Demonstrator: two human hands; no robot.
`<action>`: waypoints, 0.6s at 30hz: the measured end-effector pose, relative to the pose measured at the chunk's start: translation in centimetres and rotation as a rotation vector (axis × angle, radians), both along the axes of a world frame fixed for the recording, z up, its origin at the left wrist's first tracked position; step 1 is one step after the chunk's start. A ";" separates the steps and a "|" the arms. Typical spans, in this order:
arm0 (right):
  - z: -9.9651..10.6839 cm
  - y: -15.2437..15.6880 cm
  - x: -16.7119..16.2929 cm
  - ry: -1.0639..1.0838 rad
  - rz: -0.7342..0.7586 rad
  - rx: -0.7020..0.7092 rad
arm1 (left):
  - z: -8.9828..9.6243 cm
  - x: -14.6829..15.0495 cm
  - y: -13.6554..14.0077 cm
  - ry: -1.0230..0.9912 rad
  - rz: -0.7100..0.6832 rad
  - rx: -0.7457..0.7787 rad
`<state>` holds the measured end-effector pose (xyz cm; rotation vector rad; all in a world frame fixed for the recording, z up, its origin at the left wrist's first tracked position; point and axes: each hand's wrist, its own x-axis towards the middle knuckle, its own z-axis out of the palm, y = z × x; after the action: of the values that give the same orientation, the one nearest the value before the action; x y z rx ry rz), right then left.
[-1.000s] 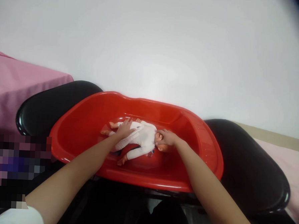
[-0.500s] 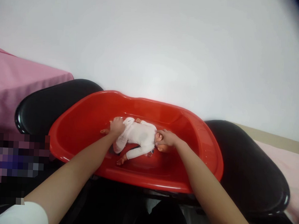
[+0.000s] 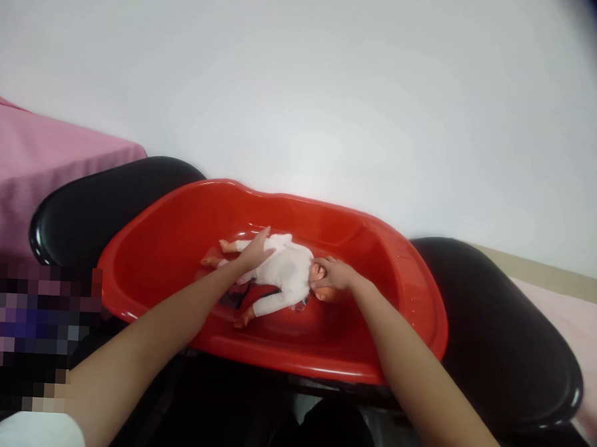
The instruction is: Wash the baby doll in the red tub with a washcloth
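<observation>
A baby doll (image 3: 282, 271) in a white suit lies inside a red plastic tub (image 3: 405, 286), head to the right and bare legs to the left. My left hand (image 3: 255, 253) lies flat on the doll's lower body, fingers apart. My right hand (image 3: 334, 275) is closed around the doll's head and covers most of it. One doll arm sticks out toward me near the tub floor.
The tub rests across two glossy black chairs, one at the left (image 3: 96, 206) and one at the right (image 3: 507, 334). A pink cloth (image 3: 36, 170) covers a surface at the far left. A white wall fills the background. A pale pink surface (image 3: 574, 318) lies at the right.
My left hand slid left along the doll toward its legs, bunching the white suit, then came back to the lower body with fingers flat. My right hand stayed on the head.
</observation>
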<state>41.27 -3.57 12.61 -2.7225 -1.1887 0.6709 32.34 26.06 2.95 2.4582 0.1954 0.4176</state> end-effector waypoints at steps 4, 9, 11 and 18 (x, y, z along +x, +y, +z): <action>-0.1 0.0 0.1 -0.001 -0.001 -0.003 | -1.9 -0.9 -0.7 0.093 -0.202 0.189; -0.7 -0.1 0.4 -0.017 0.010 0.011 | -2.6 -1.5 0.4 0.224 0.057 0.215; -0.8 -0.1 0.5 -0.016 0.003 0.007 | -2.3 -2.0 1.0 0.275 0.133 0.269; -0.4 -0.1 0.3 -0.002 -0.005 0.002 | -1.2 -3.5 2.2 0.355 0.404 0.355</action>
<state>41.59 -3.66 12.16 -2.7240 -1.1816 0.6658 28.82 28.30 1.80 2.8306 0.8400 0.1866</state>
